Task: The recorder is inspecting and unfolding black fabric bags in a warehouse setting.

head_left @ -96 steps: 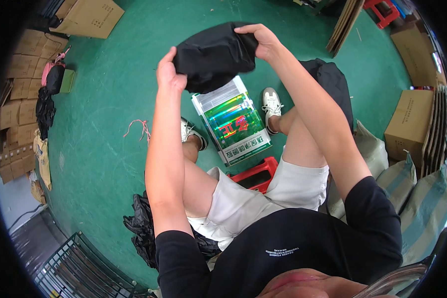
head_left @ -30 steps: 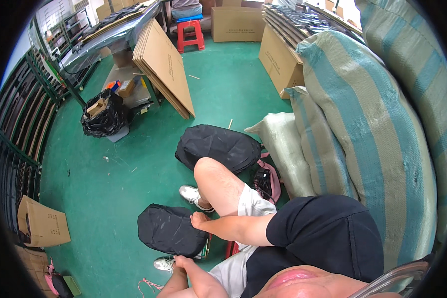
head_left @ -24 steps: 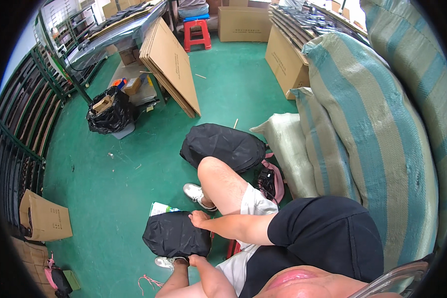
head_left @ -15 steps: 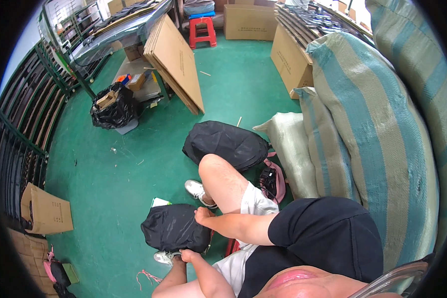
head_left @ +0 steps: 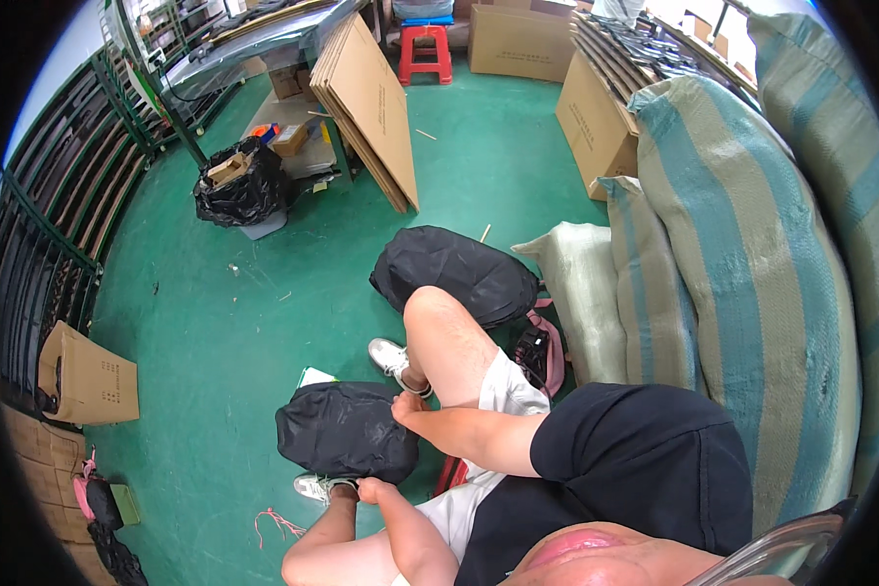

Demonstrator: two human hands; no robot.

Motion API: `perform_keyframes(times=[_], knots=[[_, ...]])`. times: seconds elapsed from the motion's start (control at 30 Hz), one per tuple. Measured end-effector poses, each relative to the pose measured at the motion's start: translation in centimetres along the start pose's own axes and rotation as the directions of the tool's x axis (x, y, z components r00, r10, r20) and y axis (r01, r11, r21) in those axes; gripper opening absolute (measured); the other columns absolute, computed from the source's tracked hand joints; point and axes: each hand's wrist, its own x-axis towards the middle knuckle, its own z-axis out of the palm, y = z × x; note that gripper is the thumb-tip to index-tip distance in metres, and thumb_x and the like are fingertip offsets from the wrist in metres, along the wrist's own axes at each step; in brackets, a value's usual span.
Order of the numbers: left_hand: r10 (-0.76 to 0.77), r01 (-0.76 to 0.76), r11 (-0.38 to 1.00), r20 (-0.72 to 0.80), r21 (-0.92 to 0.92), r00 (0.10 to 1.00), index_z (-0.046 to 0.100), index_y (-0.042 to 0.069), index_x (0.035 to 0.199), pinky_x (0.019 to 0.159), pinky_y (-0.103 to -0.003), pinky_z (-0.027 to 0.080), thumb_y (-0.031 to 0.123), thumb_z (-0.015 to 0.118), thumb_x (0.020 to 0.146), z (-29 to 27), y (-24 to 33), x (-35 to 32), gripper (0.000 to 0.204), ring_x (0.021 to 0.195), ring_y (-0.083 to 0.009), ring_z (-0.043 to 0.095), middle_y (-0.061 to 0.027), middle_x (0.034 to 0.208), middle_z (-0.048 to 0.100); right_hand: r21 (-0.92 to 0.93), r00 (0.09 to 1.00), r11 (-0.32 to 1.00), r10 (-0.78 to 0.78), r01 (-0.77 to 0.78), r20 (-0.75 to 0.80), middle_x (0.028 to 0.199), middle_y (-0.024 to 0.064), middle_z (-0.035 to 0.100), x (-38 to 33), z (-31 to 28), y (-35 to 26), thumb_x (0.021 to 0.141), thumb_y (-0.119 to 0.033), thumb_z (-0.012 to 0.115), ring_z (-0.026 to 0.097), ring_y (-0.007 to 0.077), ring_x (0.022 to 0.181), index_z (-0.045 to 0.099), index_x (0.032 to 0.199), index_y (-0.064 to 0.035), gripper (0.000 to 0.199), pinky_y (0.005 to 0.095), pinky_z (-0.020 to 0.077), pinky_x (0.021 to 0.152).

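Observation:
A black fabric bag (head_left: 342,428), bulging and wrinkled, lies on the floor by my feet. My right hand (head_left: 407,408) is closed at the bag's upper right edge, its fingers curled onto the fabric. At the lower edge, close to my shoe, my left hand (head_left: 369,489) pinches the cloth. The fingertips of both hands are partly hidden. A white and green flat item (head_left: 316,377) sticks out behind the bag. Beyond my right knee rests a second, larger black bag (head_left: 451,275), with pink straps (head_left: 555,354) beside it.
Striped woven sacks (head_left: 742,264) and a white sack (head_left: 581,293) stand along the right. Cardboard sheets (head_left: 371,107) lean on a table. A black-lined bin (head_left: 239,195), a red stool (head_left: 426,56), an open carton (head_left: 90,376) and pink string (head_left: 279,523) are around the floor.
The whole view has shifted slightly. The bag between my hands looks a little wider and flatter, and my left knee has swung outward. Both hands keep their hold.

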Motion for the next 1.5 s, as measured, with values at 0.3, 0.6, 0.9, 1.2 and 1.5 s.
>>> perform_keyframes(times=[0.3,0.6,0.9,1.2,1.5], knots=[[-0.108,0.138,0.949,0.118,-0.283,0.987,0.062,-0.010,0.107,0.083,-0.043,0.050,0.023,0.059,0.083,0.3,-0.3,-2.4,0.041,0.092,-0.0281,0.061,-0.0163,0.112,0.064,0.274,0.985,0.946,0.161,-0.171,0.057,0.102,0.0227,0.065,-1.9,-2.5,0.1,0.089,-0.040,0.052,0.062,0.0386,0.098,0.068,0.093,-0.0051,0.038,0.0477,0.0492,0.084],[0.103,-0.052,0.867,0.077,-0.496,0.992,0.065,-0.009,0.088,0.074,-0.036,0.046,0.024,0.066,0.084,0.6,1.8,-2.1,0.033,0.075,-0.0188,0.056,-0.0126,0.086,0.067,0.230,0.994,0.968,0.107,-0.100,-0.021,0.106,0.0270,0.062,0.0,-1.6,-0.5,0.091,-0.035,0.050,0.060,0.0414,0.102,0.066,0.096,0.0040,0.043,0.0481,0.0457,0.090],[0.437,-0.176,0.562,0.110,-0.808,0.893,0.062,0.001,0.095,0.075,-0.026,0.043,0.017,0.058,0.093,-2.1,13.8,1.5,0.017,0.080,-0.0089,0.050,-0.0003,0.088,0.060,0.771,0.964,0.633,-0.243,0.073,0.109,0.099,0.0230,0.065,5.7,-2.5,-8.4,0.092,-0.032,0.056,0.061,0.0323,0.094,0.064,0.099,0.0070,0.041,0.0390,0.0446,0.083],[0.314,0.098,0.644,0.378,-0.759,0.871,0.054,0.011,0.085,0.048,-0.023,0.039,0.022,0.064,0.089,-2.0,20.8,2.2,0.016,0.055,-0.0094,0.048,0.0016,0.070,0.053,0.914,0.994,0.393,-0.004,-0.102,0.113,0.117,0.0174,0.059,12.4,-5.5,-10.6,0.093,-0.029,0.057,0.056,0.0252,0.107,0.053,0.119,0.0052,0.044,0.0385,0.0449,0.090],[-0.075,0.184,0.858,0.237,-0.479,0.969,0.063,-0.002,0.087,0.063,-0.036,0.048,0.023,0.063,0.089,0.8,6.6,3.5,0.024,0.070,-0.0209,0.058,-0.0102,0.078,0.063,0.254,0.959,0.925,0.271,-0.283,0.082,0.124,0.0229,0.056,5.2,-0.3,-1.9,0.084,-0.029,0.059,0.053,0.0320,0.118,0.060,0.112,0.0062,0.045,0.0391,0.0440,0.096]])
